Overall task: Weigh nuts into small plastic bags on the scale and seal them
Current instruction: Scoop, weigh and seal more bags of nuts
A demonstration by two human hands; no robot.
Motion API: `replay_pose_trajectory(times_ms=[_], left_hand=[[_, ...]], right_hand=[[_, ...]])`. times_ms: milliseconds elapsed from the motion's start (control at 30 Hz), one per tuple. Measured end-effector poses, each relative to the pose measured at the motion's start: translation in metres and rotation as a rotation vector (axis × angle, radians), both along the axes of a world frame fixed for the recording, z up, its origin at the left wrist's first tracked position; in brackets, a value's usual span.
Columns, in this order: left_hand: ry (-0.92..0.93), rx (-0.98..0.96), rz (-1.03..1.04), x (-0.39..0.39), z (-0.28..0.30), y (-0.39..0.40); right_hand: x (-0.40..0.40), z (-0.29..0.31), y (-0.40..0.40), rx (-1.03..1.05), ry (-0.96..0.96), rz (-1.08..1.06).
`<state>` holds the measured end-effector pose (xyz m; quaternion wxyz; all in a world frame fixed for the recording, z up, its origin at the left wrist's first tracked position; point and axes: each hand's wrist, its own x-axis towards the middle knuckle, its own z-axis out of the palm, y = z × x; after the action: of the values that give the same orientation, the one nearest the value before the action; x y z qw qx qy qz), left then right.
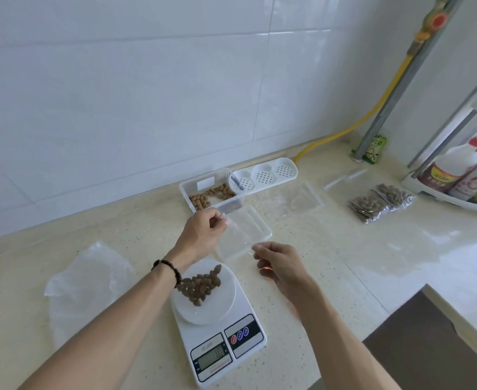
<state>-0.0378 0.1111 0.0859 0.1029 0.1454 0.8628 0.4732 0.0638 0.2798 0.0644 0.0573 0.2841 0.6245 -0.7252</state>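
Hard to read: the clear plastic bag (238, 235) at frame centre is nearly invisible against the countertop (330, 263); only its edges and zip strip show. It sits over a clear lid or tray, and the two can't be cleanly separated. The scale (220, 327) display digits at lower centre are unreadable. The left forearm hides part of the scale platter.

Hands: left hand (203, 232) pinches the bag's upper left corner between thumb and fingertips. Right hand (280, 264) pinches the lower right edge of the same bag, other fingers loosely curled. The bag is stretched between them, above the scale and in front of the nut container (212, 192).

Counts:
- 1 scale, with 1 pile of loose nuts (202, 284) on its round platter; 3 buttons on the panel.
- 1 clear container at upper centre, nuts inside; nut count not resolvable.
- 2 filled bags of nuts (379, 204) lying at right centre, overlapping.
- At least 1 empty bag (296, 202) flat between the container and the filled bags; the stack could be more, can't tell.
- 1 white perforated rack (268, 173) behind the container, 3 round wells visible.
- 1 crumpled clear bag (88, 280) at left.
- Bottles (456, 167) at the right edge, cropped, count unclear.
- 1 beaded bracelet (168, 270) on the left wrist.
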Motion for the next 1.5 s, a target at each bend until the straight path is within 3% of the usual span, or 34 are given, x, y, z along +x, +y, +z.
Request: replay_pose_trajectory(times_ms=[167,400,667,800,1233,1333,1500], left_hand=[[-0.03,0.121,0.021,0.008,0.031,-0.011],[0.001,0.229,-0.018,0.018,0.072,-0.022],[0.011,0.356,0.025,0.031,0.101,-0.02],[0.015,0.43,0.045,0.036,0.11,-0.02],[-0.053,0.54,0.026,0.049,0.122,-0.014],[-0.058,0.567,0.009,0.05,0.123,-0.013],[-0.013,0.534,-0.025,0.044,0.123,-0.009]], right_hand=[[-0.004,0.031,-0.005,-0.032,0.111,-0.025],[-0.005,0.074,-0.008,0.32,0.304,0.005],[0.001,0.114,-0.012,0.41,0.437,0.12],[0.002,0.125,-0.015,0.38,0.471,0.093],[0.005,0.143,-0.021,0.576,0.465,0.034],[0.007,0.142,-0.014,0.525,0.442,-0.01],[0.007,0.148,-0.007,0.592,0.511,0.052]])
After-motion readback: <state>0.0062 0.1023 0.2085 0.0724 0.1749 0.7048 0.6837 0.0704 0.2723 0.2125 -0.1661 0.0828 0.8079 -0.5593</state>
